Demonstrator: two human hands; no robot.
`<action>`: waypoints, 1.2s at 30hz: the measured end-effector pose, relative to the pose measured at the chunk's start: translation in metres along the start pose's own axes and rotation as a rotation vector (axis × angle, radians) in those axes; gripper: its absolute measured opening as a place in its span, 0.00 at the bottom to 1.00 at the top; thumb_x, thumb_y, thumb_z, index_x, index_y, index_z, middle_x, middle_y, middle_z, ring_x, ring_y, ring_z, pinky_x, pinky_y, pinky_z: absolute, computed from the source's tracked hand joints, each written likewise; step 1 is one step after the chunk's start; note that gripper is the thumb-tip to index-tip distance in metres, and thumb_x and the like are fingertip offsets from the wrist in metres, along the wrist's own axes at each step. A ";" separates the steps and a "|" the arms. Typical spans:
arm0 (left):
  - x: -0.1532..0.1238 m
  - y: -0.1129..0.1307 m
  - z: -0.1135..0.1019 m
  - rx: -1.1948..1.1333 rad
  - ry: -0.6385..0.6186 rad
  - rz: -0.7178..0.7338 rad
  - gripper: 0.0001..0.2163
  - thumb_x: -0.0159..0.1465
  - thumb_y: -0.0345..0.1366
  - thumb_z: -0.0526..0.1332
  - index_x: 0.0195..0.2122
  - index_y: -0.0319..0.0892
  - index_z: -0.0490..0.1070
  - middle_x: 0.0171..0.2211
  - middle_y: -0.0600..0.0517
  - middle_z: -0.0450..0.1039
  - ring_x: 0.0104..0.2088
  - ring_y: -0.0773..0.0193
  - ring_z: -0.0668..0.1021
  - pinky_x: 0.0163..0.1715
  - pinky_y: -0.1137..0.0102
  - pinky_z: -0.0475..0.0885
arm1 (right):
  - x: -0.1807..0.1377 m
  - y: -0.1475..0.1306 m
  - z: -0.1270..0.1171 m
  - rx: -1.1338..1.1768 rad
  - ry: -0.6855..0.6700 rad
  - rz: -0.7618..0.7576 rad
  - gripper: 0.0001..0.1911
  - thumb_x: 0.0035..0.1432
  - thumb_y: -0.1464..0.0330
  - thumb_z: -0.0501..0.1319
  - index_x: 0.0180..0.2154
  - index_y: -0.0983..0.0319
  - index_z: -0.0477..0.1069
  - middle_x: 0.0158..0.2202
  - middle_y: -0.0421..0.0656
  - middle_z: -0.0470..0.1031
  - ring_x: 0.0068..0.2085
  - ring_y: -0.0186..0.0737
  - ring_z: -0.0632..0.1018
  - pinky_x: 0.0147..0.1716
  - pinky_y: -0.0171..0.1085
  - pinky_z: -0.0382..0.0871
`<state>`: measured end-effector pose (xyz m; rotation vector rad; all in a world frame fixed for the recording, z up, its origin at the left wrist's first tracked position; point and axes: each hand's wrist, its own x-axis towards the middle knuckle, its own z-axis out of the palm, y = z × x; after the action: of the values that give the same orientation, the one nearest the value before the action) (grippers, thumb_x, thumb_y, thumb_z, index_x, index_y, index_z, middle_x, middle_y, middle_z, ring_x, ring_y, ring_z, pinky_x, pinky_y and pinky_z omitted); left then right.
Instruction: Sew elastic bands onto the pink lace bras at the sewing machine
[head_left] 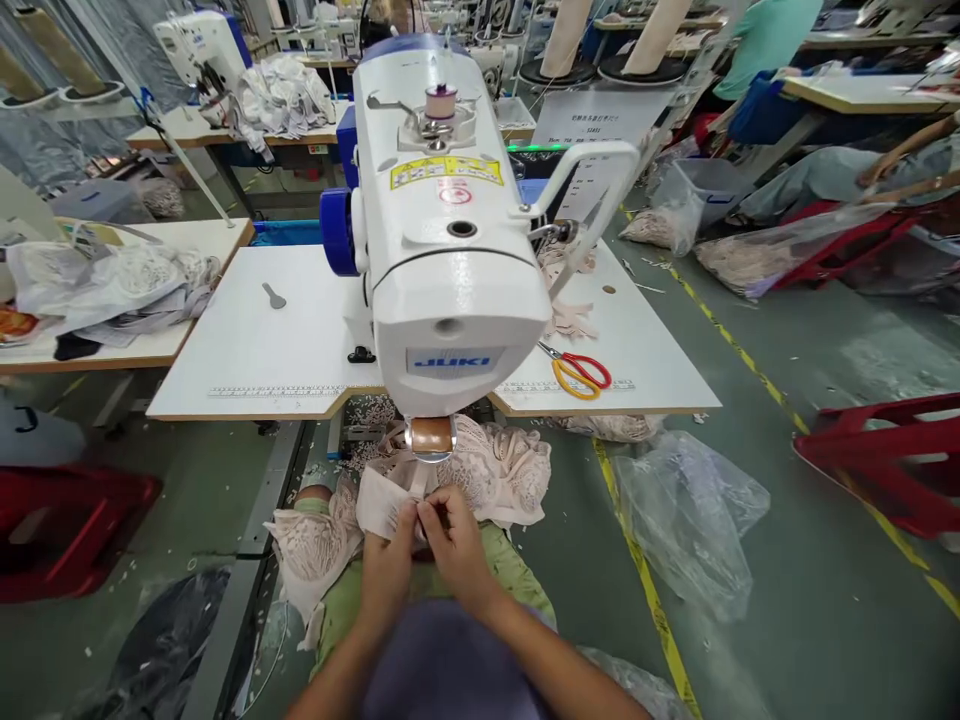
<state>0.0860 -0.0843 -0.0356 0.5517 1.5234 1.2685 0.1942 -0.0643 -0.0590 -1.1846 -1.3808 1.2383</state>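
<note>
A beige lace bra (501, 470) lies beneath the head of a white JUKI sewing machine (450, 300), and part of it hangs toward my lap. My left hand (388, 565) is closed in a pinch on the near edge of its pale fabric. Right beside it, my right hand (459, 550) pinches the same fabric, the fingertips of both hands nearly touching. A narrow strap runs up from there to the machine's brown and metal front guard (431, 437). Another lace cup (315, 545) drapes over my left thigh. The needle is hidden.
Scissors (577, 375) with red and yellow handles lie on the white machine table (262, 340), near more beige pieces (570, 318). A small metal key-shaped piece (274, 296) lies at left. Plastic bags (690, 520) and a red stool (885, 460) stand at right. A person sits far right.
</note>
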 end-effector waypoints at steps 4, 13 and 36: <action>0.000 0.035 -0.019 0.420 -0.342 0.039 0.19 0.65 0.52 0.58 0.28 0.41 0.72 0.26 0.52 0.72 0.31 0.60 0.75 0.36 0.68 0.68 | 0.015 -0.017 -0.034 -0.223 -0.081 -0.265 0.12 0.63 0.61 0.61 0.45 0.59 0.68 0.45 0.47 0.70 0.47 0.46 0.72 0.47 0.45 0.67; 0.002 0.064 -0.026 0.388 -0.536 -0.077 0.15 0.64 0.48 0.61 0.32 0.40 0.73 0.28 0.54 0.71 0.32 0.64 0.71 0.34 0.71 0.66 | 0.031 -0.042 -0.067 -0.291 -0.501 -0.082 0.04 0.62 0.66 0.59 0.37 0.59 0.67 0.25 0.35 0.65 0.24 0.32 0.66 0.22 0.32 0.59; -0.009 0.040 -0.001 0.158 -0.159 0.083 0.19 0.62 0.40 0.66 0.53 0.40 0.75 0.49 0.45 0.79 0.51 0.51 0.78 0.49 0.62 0.74 | 0.019 -0.032 -0.033 -0.369 -0.082 -0.270 0.07 0.66 0.67 0.58 0.40 0.59 0.75 0.38 0.45 0.79 0.33 0.39 0.77 0.33 0.38 0.71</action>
<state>0.0777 -0.0786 0.0044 0.8066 1.4868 1.1435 0.2215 -0.0427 -0.0234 -1.1506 -1.8197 0.8730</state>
